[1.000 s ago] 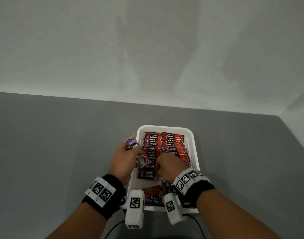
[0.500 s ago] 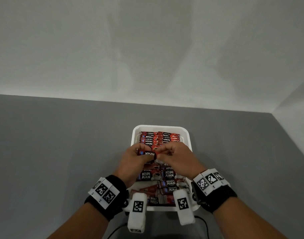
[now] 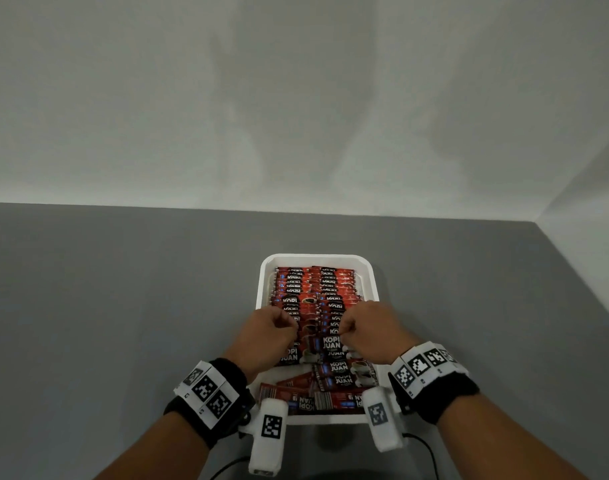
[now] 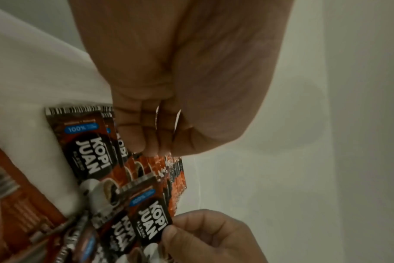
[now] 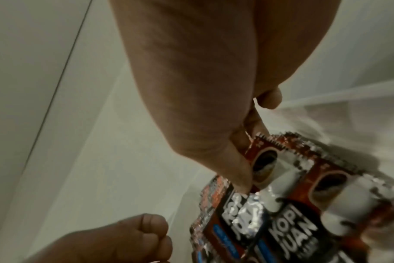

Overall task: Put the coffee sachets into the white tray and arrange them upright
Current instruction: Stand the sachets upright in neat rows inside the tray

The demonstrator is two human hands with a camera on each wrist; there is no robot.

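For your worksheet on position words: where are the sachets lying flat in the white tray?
In the head view, the flat sachets lie at the white tray's near end, between the wrists.

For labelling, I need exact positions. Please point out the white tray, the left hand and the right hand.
white tray [image 3: 266, 271], head view, on its bare far-left rim.
left hand [image 3: 265, 336], head view, on the back of the hand.
right hand [image 3: 372, 332], head view, on the back of the hand.

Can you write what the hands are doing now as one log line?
left hand: curled, empty | right hand: pinches sachet | white tray: upright rows far end, flat sachets near end
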